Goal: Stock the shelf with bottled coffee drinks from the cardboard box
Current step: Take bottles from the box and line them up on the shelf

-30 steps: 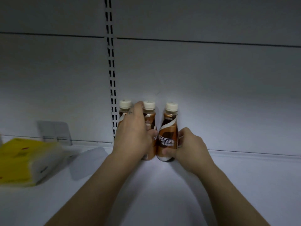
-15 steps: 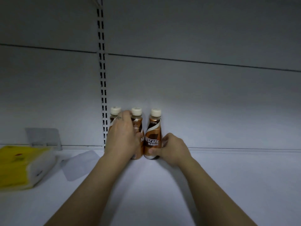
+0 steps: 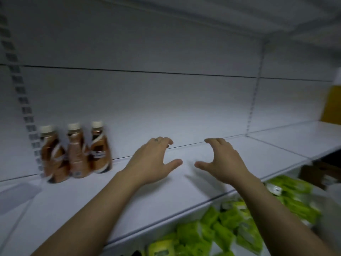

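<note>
My left hand (image 3: 154,159) and right hand (image 3: 224,159) hover side by side over the white shelf (image 3: 166,204). Both are empty, fingers spread and loosely bent, thumbs pointing at each other. Green packs (image 3: 221,231) lie below the shelf's front edge. Three bottles (image 3: 77,152) stand upright in a touching row against the back wall (image 3: 166,98), well left of my hands.

Brown, white-capped bottles (image 3: 76,150) on a white shelf (image 3: 166,196); lime-green packets (image 3: 230,233) below.
</note>
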`<move>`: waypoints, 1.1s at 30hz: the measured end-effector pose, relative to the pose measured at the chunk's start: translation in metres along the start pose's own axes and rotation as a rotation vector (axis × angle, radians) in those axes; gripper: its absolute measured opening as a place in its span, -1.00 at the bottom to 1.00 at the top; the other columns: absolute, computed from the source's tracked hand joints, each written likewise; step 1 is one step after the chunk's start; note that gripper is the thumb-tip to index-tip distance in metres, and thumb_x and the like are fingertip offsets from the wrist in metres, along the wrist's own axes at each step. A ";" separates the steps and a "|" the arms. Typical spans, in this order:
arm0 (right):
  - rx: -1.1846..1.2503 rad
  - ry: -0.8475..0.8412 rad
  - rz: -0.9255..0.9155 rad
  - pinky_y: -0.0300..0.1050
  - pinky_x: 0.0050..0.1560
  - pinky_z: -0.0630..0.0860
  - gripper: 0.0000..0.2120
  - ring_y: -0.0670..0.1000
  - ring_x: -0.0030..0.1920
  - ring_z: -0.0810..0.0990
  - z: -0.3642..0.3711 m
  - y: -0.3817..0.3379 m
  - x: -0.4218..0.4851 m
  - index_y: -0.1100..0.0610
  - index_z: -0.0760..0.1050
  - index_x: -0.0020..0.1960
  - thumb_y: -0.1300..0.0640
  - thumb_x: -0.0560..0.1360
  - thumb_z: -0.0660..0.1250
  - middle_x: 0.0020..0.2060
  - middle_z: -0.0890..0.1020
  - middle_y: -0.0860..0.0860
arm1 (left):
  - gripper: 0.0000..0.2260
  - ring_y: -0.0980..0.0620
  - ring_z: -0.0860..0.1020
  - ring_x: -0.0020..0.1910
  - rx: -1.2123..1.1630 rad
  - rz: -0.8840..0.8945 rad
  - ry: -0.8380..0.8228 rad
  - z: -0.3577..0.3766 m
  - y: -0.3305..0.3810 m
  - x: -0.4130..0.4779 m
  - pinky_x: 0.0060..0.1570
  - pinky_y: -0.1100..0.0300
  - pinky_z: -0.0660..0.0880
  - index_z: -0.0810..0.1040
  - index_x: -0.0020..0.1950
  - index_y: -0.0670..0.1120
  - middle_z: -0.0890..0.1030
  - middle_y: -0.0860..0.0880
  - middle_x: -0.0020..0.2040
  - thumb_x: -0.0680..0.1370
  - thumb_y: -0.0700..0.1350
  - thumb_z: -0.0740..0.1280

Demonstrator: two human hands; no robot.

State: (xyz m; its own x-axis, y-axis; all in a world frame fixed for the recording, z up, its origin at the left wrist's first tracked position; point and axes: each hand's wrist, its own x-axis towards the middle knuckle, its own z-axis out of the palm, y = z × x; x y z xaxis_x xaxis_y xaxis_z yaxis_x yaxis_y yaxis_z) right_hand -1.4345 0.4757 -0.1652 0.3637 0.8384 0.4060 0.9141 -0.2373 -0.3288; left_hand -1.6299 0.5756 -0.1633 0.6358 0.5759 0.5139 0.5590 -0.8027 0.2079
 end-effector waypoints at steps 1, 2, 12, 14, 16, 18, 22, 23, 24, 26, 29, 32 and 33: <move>-0.012 0.007 0.035 -0.01 0.34 0.31 -0.21 0.06 0.39 0.32 -0.006 0.020 -0.012 0.00 0.22 0.48 -0.25 0.37 0.41 0.43 0.31 0.01 | -0.44 0.08 0.38 0.23 -0.002 0.055 -0.036 0.011 0.020 0.005 0.14 0.14 0.37 0.35 0.34 0.06 0.47 0.08 0.26 0.45 0.32 0.24; -0.022 0.007 0.072 -0.01 0.35 0.30 -0.20 0.06 0.40 0.31 -0.009 0.039 -0.024 0.00 0.21 0.49 -0.25 0.37 0.41 0.44 0.30 0.00 | -0.43 0.08 0.38 0.25 -0.003 0.105 -0.072 0.023 0.039 0.010 0.17 0.13 0.37 0.34 0.36 0.06 0.45 0.09 0.29 0.45 0.32 0.23; -0.060 -0.008 0.450 0.04 0.32 0.35 -0.18 0.12 0.41 0.32 -0.031 0.202 -0.159 0.06 0.24 0.48 -0.24 0.36 0.44 0.44 0.33 0.06 | -0.40 -0.05 0.41 0.26 -0.043 0.402 -0.364 0.147 0.209 0.019 0.20 0.04 0.39 0.38 0.35 -0.01 0.48 -0.05 0.29 0.44 0.31 0.27; -0.054 -0.028 0.534 0.05 0.31 0.36 -0.18 0.13 0.40 0.33 -0.030 0.225 -0.183 0.07 0.23 0.49 -0.23 0.37 0.44 0.43 0.33 0.06 | -0.42 -0.07 0.44 0.25 -0.039 0.454 -0.393 0.173 0.235 0.016 0.18 0.04 0.40 0.40 0.34 -0.02 0.50 -0.07 0.28 0.44 0.29 0.28; -0.069 -0.056 0.611 0.06 0.30 0.36 -0.18 0.14 0.38 0.34 -0.026 0.246 -0.208 0.05 0.21 0.50 -0.24 0.38 0.42 0.43 0.34 0.05 | -0.44 -0.07 0.45 0.25 -0.054 0.491 -0.448 0.198 0.256 0.010 0.16 0.05 0.42 0.40 0.35 0.00 0.50 -0.06 0.29 0.44 0.27 0.29; -0.100 -0.089 0.679 0.05 0.29 0.37 -0.19 0.13 0.38 0.35 -0.020 0.263 -0.229 0.03 0.21 0.49 -0.25 0.38 0.41 0.43 0.34 0.05 | -0.43 -0.08 0.44 0.26 -0.085 0.529 -0.521 0.223 0.272 0.005 0.17 0.02 0.42 0.39 0.36 -0.01 0.49 -0.06 0.30 0.45 0.26 0.30; -0.140 -0.212 0.817 0.06 0.23 0.43 -0.30 0.15 0.33 0.40 -0.012 0.290 -0.264 -0.04 0.25 0.47 -0.17 0.42 0.40 0.39 0.39 0.08 | -0.43 -0.07 0.45 0.25 -0.151 0.572 -0.612 0.267 0.296 -0.008 0.16 0.00 0.43 0.39 0.36 -0.01 0.50 -0.05 0.30 0.45 0.25 0.31; -0.143 -0.241 0.852 0.06 0.20 0.45 -0.34 0.14 0.29 0.43 -0.010 0.296 -0.272 -0.06 0.27 0.46 -0.15 0.43 0.40 0.35 0.42 0.08 | -0.44 -0.06 0.45 0.26 -0.171 0.584 -0.627 0.277 0.301 -0.010 0.16 0.01 0.43 0.39 0.36 -0.01 0.49 -0.03 0.30 0.46 0.24 0.31; -0.146 -0.262 0.890 0.06 0.17 0.47 -0.37 0.13 0.26 0.46 -0.008 0.301 -0.281 -0.08 0.28 0.44 -0.13 0.44 0.40 0.32 0.45 0.07 | -0.45 -0.05 0.45 0.25 -0.189 0.600 -0.642 0.288 0.306 -0.012 0.16 0.02 0.43 0.39 0.36 -0.02 0.49 -0.03 0.30 0.46 0.23 0.31; -0.141 -0.295 0.964 0.01 0.07 0.51 -0.44 0.09 0.15 0.51 -0.006 0.309 -0.298 -0.09 0.34 0.39 -0.10 0.44 0.41 0.22 0.51 0.04 | -0.45 -0.05 0.46 0.24 -0.224 0.635 -0.675 0.309 0.319 -0.016 0.14 0.01 0.44 0.40 0.35 -0.02 0.50 -0.02 0.29 0.46 0.23 0.32; -0.141 -0.360 1.073 -0.12 -0.12 0.43 -0.58 0.04 -0.02 0.52 -0.002 0.320 -0.325 -0.06 0.45 0.25 -0.07 0.42 0.42 0.07 0.58 0.01 | -0.45 -0.06 0.48 0.21 -0.251 0.680 -0.764 0.343 0.342 -0.030 0.10 0.02 0.46 0.41 0.34 -0.01 0.52 -0.02 0.26 0.44 0.25 0.32; -0.116 -0.421 1.240 -0.14 -0.06 0.45 -0.58 0.06 0.02 0.54 0.008 0.328 -0.353 0.01 0.47 0.26 -0.06 0.44 0.41 0.12 0.61 0.05 | -0.49 -0.07 0.52 0.14 -0.270 0.717 -0.900 0.375 0.363 -0.055 0.04 0.02 0.50 0.45 0.27 -0.02 0.56 -0.04 0.20 0.42 0.23 0.34; -0.091 -0.436 1.300 -0.14 -0.04 0.44 -0.55 0.06 0.06 0.55 0.013 0.330 -0.363 0.02 0.45 0.30 -0.05 0.45 0.40 0.17 0.59 0.06 | -0.50 -0.07 0.53 0.10 -0.266 0.732 -0.951 0.386 0.368 -0.065 0.01 0.03 0.51 0.47 0.24 -0.02 0.57 -0.05 0.17 0.42 0.23 0.35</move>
State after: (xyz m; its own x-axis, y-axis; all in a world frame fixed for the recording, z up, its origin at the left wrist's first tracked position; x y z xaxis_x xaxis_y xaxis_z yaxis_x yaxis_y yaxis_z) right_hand -1.2676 0.1000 -0.4322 0.8890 0.0702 -0.4525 -0.0239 -0.9797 -0.1989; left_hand -1.2601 0.3022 -0.4412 0.9509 -0.2295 -0.2075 -0.1479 -0.9263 0.3465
